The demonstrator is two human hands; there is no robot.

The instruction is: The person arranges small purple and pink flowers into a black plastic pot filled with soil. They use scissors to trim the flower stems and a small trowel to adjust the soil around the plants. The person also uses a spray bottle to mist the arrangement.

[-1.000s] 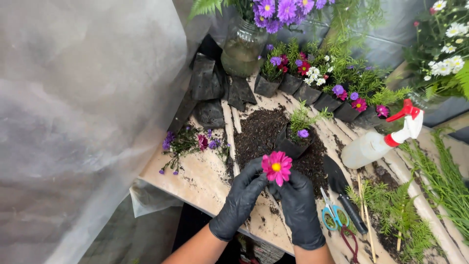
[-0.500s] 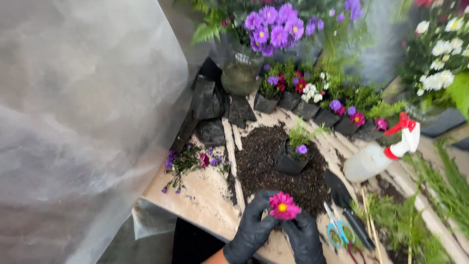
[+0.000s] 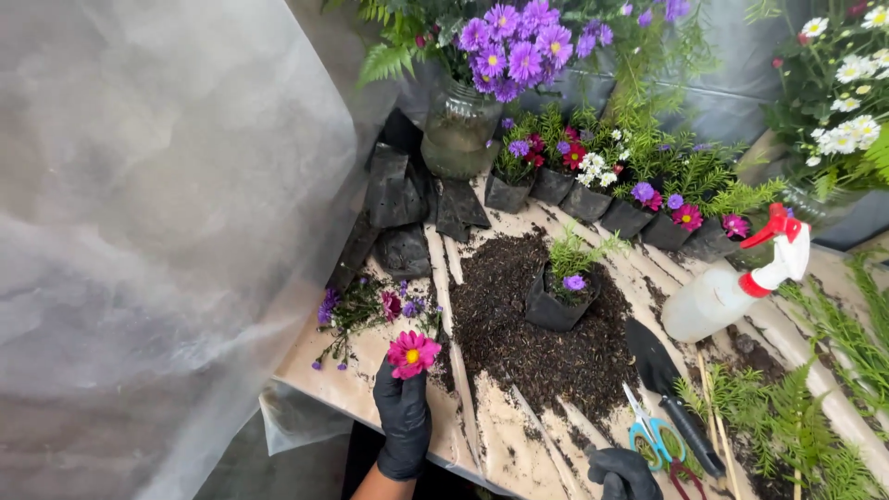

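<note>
**Pinched at the stem: a pink flower held over the potting bench**

Pinched between the fingers of the black-gloved left hand [image 3: 404, 418], a cut pink flower [image 3: 413, 353] is held upright by its short stem, just under the bloom. It is held above the near left part of the wooden bench [image 3: 519, 458], beside the edge of the spilled soil [image 3: 528, 333]. The bloom is magenta with a yellow centre, its petals spread flat and open towards the camera.

Such a flower is judged very light, soft and easily bruised; the petals would tear or crease if pressed, so the stem below the head is the sensible place for a hold, and only gentle pressure is called for.

The right hand [image 3: 622, 472], also gloved in black, is seen at the bottom edge, loosely curled and holding nothing, close to the blue-handled scissors [image 3: 648, 435]. Whether it touches them cannot be told.

Just beyond the flower, a loose bunch of small purple and red blooms [image 3: 366, 310] lies on the boards. In the middle of the soil a small black grow bag [image 3: 556, 301] stands with a purple flower and green sprigs. A black trowel [image 3: 671, 393] and a white spray bottle with a red trigger [image 3: 732, 287] lie to the right. A row of planted black bags [image 3: 602, 208] and a glass jar of purple asters [image 3: 460, 130] are set along the back.
</note>
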